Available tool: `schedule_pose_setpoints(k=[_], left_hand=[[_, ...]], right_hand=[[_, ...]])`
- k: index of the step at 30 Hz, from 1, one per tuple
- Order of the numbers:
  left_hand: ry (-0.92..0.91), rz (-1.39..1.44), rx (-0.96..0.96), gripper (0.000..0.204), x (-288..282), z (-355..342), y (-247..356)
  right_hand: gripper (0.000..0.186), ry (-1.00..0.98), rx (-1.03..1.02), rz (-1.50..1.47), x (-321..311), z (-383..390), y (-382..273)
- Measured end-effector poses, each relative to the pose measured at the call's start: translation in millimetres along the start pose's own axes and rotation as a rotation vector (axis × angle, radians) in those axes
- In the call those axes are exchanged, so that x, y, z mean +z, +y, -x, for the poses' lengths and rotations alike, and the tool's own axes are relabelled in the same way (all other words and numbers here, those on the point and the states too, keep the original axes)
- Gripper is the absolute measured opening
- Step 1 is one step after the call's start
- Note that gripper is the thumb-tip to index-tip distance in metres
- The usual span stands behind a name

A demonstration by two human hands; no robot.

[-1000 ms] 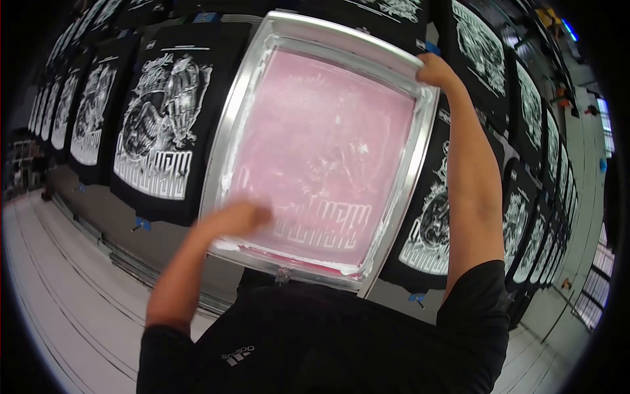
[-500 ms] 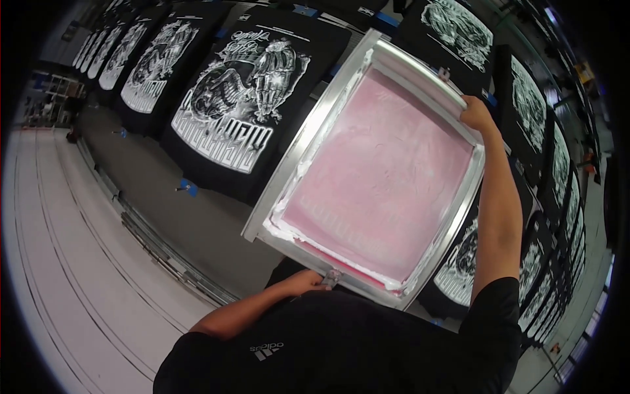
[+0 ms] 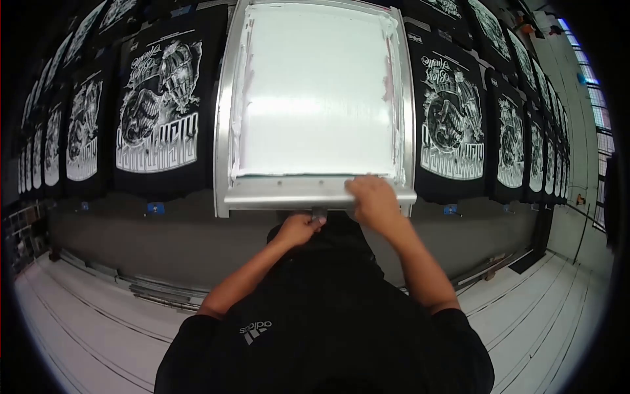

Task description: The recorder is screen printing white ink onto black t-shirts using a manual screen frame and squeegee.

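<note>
A screen-printing frame point(image 3: 224, 111) lies square ahead of me, its mesh point(image 3: 315, 98) coated white, with uneven ink along the edges. A wide metal squeegee bar point(image 3: 295, 196) spans its near end. My right hand point(image 3: 373, 200) has its fingers curled over the bar's right part. Below the frame's near edge, my left hand point(image 3: 300, 228) is closed around a small metal clamp or handle point(image 3: 319, 214) at the middle.
Black shirts printed in white hang on boards in rows left point(image 3: 157, 105) and right point(image 3: 451, 111). Blue tape tabs point(image 3: 155, 207) sit below them. A grey metal rail point(image 3: 167, 295) and pale floor point(image 3: 92, 328) lie underneath; windows point(image 3: 590, 79) are far right.
The view has straightened over the frame. The pink mesh has turned white. My right hand and the bar came down from the far end to the near end; my left hand holds the near clamp.
</note>
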State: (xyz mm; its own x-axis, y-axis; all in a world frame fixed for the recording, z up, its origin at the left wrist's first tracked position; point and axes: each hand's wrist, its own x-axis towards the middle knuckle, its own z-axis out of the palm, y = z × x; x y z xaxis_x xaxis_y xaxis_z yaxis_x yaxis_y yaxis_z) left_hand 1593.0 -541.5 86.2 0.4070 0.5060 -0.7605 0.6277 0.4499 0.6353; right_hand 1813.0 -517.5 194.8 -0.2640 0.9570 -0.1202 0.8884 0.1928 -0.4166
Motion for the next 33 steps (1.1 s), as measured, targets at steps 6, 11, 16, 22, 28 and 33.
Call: schedule_pose_setpoints(k=[6,11,16,22,28,33], left_hand=[[0.095,-0.302,0.045,0.044,9,-6,-17],[0.052,-0.302,-0.104,0.052,-7,21,17],[0.598,-0.104,0.189,0.017,-81,75,-7],[1.143,0.311,0.264,0.041,-196,6,-74],[0.919,0.418,0.275,0.036,-164,4,-53],[0.945,0.368,0.309,0.037,-43,1,36]], right_hand=[[0.032,-0.045,0.007,0.002,10,33,-13],[0.035,-0.088,0.069,0.198,-24,19,16],[0.032,-0.117,0.309,0.017,-61,37,98],[0.031,0.024,0.442,-1.087,-21,22,140],[0.032,0.072,0.482,-1.052,-36,51,176],[0.025,0.127,0.522,-1.130,-98,136,250]])
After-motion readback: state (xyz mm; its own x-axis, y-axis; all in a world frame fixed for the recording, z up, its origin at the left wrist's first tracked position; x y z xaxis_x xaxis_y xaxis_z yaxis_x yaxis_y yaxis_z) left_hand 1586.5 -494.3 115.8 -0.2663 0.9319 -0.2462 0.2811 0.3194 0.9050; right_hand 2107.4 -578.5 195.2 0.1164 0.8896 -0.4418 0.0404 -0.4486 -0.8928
